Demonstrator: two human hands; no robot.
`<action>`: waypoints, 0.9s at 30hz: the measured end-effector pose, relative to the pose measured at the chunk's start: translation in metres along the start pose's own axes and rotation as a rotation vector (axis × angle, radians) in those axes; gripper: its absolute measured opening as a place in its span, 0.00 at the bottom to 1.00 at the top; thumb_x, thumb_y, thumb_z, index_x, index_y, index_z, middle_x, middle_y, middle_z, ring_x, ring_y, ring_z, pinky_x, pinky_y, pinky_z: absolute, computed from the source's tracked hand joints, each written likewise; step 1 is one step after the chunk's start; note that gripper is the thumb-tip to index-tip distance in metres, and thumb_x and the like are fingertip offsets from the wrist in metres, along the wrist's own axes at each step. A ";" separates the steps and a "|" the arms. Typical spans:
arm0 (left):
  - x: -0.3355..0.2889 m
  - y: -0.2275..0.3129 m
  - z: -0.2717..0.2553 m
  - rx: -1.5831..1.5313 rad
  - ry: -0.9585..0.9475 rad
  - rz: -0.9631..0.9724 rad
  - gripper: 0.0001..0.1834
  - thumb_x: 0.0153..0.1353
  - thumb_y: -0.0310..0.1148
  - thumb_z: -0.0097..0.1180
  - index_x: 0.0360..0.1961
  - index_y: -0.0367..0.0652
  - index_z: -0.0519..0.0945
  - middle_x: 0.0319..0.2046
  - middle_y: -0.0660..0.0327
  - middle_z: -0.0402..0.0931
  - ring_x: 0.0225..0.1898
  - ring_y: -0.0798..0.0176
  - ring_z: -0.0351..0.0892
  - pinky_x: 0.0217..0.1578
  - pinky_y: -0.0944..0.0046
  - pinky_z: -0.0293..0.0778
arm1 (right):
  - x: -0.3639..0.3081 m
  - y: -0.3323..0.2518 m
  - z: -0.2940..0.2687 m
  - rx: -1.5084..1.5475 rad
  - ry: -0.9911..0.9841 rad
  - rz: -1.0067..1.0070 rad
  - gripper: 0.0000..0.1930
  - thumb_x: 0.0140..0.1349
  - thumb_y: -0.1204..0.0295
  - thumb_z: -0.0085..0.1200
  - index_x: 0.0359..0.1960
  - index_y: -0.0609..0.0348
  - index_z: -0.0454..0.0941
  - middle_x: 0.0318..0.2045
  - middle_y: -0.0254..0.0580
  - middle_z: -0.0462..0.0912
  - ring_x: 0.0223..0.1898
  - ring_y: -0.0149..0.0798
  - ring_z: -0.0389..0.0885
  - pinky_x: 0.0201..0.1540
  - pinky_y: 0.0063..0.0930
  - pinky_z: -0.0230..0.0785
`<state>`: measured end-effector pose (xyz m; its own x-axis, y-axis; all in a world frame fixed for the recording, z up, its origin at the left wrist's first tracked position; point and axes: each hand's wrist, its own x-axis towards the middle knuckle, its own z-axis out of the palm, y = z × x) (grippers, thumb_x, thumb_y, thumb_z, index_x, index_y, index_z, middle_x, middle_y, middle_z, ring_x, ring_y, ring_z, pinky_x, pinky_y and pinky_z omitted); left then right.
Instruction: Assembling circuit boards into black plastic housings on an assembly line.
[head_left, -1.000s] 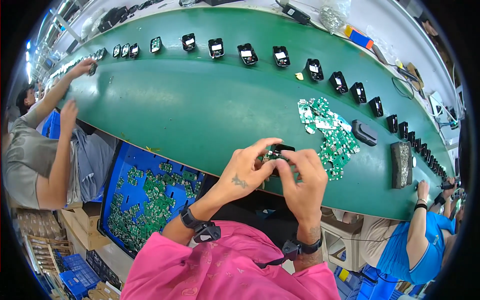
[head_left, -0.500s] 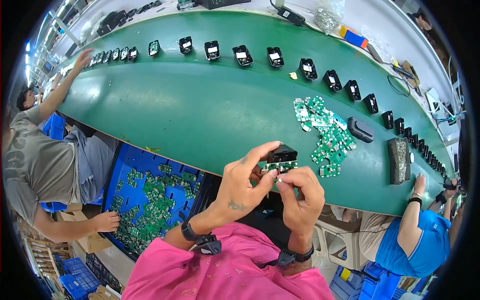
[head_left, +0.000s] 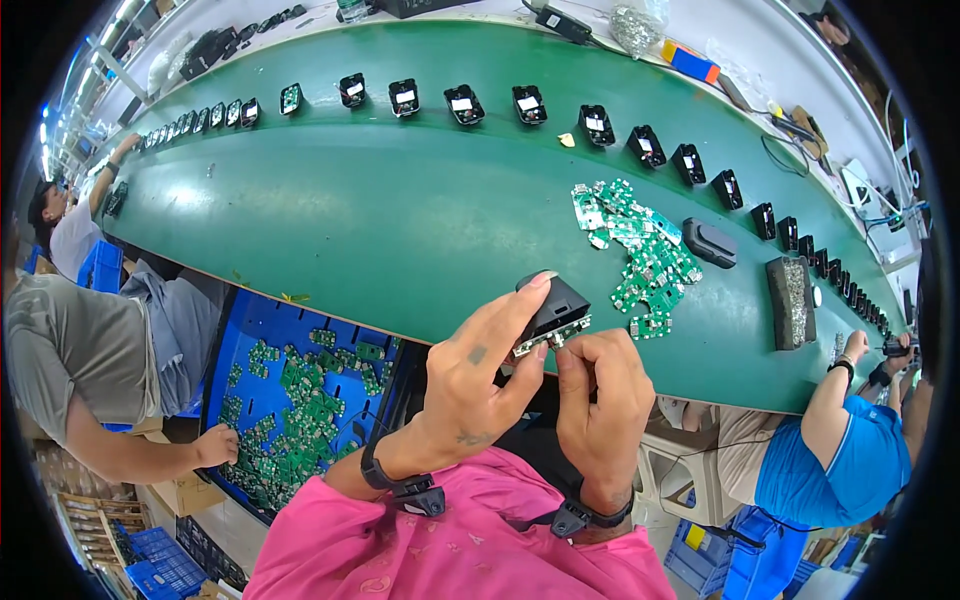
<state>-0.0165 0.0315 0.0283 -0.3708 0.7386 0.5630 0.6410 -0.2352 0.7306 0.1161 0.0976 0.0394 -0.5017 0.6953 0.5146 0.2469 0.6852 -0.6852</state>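
Observation:
My left hand (head_left: 478,372) is closed round a black plastic housing (head_left: 558,305), fingers over its top and thumb beneath. A green circuit board (head_left: 572,328) with metal parts sits at the housing's near edge, tilted up to the right. My right hand (head_left: 607,395) pinches a small white piece (head_left: 556,341) against the board's underside; its exact kind is too small to tell. Both hands are above the table's near edge. Beyond them, a loose pile of green circuit boards (head_left: 650,255) lies on the green table (head_left: 430,215).
Rows of black housings (head_left: 465,104) line the far side. A dark grey case (head_left: 710,242) and a dark foam block (head_left: 790,305) are right of the pile. A blue tray (head_left: 255,325) of boards is at lower left, by a co-worker's hand (head_left: 216,445). Another co-worker (head_left: 835,460) sits right.
The housing has tilted in my left hand, showing more of its black outer side. My right fingers remain at the board. The left co-worker's outstretched arm has left the far row.

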 end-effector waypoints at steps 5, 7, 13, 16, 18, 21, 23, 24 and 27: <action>-0.002 0.002 0.001 -0.001 -0.005 0.009 0.28 0.57 0.21 0.59 0.62 0.34 0.74 0.51 0.44 0.80 0.42 0.46 0.85 0.37 0.58 0.83 | -0.004 0.002 0.002 0.095 0.029 0.032 0.03 0.63 0.82 0.57 0.34 0.64 0.75 0.27 0.42 0.75 0.24 0.37 0.73 0.26 0.30 0.63; -0.003 0.002 0.002 -0.034 0.008 -0.007 0.28 0.57 0.21 0.59 0.62 0.34 0.74 0.51 0.44 0.80 0.43 0.46 0.85 0.37 0.59 0.83 | -0.007 0.002 0.002 0.182 -0.003 0.164 0.02 0.65 0.81 0.56 0.34 0.65 0.75 0.27 0.42 0.75 0.24 0.35 0.72 0.26 0.28 0.62; -0.003 0.004 0.001 -0.047 -0.021 -0.057 0.28 0.58 0.21 0.59 0.62 0.34 0.74 0.51 0.45 0.80 0.43 0.47 0.84 0.35 0.58 0.83 | -0.008 0.004 0.000 0.146 0.006 0.123 0.03 0.65 0.81 0.55 0.33 0.65 0.75 0.26 0.42 0.75 0.24 0.37 0.73 0.27 0.29 0.64; -0.002 0.002 0.002 -0.021 -0.006 0.001 0.29 0.57 0.21 0.59 0.62 0.35 0.74 0.51 0.45 0.79 0.41 0.47 0.84 0.34 0.59 0.82 | -0.004 0.004 -0.001 0.091 0.007 -0.003 0.02 0.63 0.81 0.55 0.32 0.65 0.75 0.26 0.44 0.76 0.25 0.41 0.74 0.28 0.32 0.65; 0.000 -0.001 0.003 -0.006 0.006 0.045 0.29 0.57 0.21 0.60 0.63 0.36 0.74 0.50 0.45 0.80 0.40 0.48 0.84 0.34 0.59 0.82 | -0.003 0.005 -0.002 0.086 -0.006 -0.010 0.02 0.63 0.81 0.56 0.32 0.65 0.75 0.26 0.44 0.77 0.26 0.43 0.75 0.28 0.33 0.65; -0.001 -0.003 0.005 0.035 0.023 0.097 0.30 0.56 0.21 0.60 0.63 0.38 0.75 0.48 0.46 0.80 0.37 0.48 0.84 0.33 0.58 0.82 | -0.001 0.004 -0.004 0.077 -0.035 -0.015 0.02 0.62 0.81 0.56 0.32 0.65 0.75 0.26 0.45 0.77 0.26 0.45 0.75 0.28 0.34 0.65; -0.002 -0.004 0.006 0.060 0.026 0.105 0.30 0.56 0.21 0.61 0.63 0.39 0.75 0.47 0.47 0.80 0.36 0.49 0.84 0.33 0.58 0.81 | 0.000 0.005 -0.006 0.072 -0.050 -0.009 0.02 0.62 0.81 0.56 0.32 0.65 0.75 0.26 0.46 0.76 0.25 0.45 0.75 0.28 0.35 0.65; -0.002 -0.005 0.007 0.070 0.023 0.106 0.31 0.56 0.21 0.61 0.64 0.40 0.75 0.47 0.47 0.80 0.35 0.49 0.84 0.33 0.58 0.81 | 0.001 0.005 -0.007 0.051 -0.081 -0.002 0.02 0.62 0.81 0.56 0.32 0.65 0.75 0.26 0.46 0.76 0.25 0.46 0.75 0.28 0.35 0.65; -0.004 -0.008 0.007 0.094 0.012 0.116 0.32 0.55 0.21 0.61 0.64 0.41 0.75 0.47 0.47 0.80 0.34 0.50 0.84 0.32 0.58 0.81 | 0.004 0.005 -0.011 0.007 -0.144 -0.004 0.02 0.61 0.81 0.56 0.32 0.65 0.75 0.25 0.46 0.74 0.25 0.48 0.75 0.28 0.36 0.65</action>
<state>-0.0157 0.0351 0.0173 -0.2983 0.7025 0.6462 0.7396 -0.2579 0.6217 0.1244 0.1063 0.0436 -0.6167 0.6536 0.4387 0.2385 0.6862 -0.6872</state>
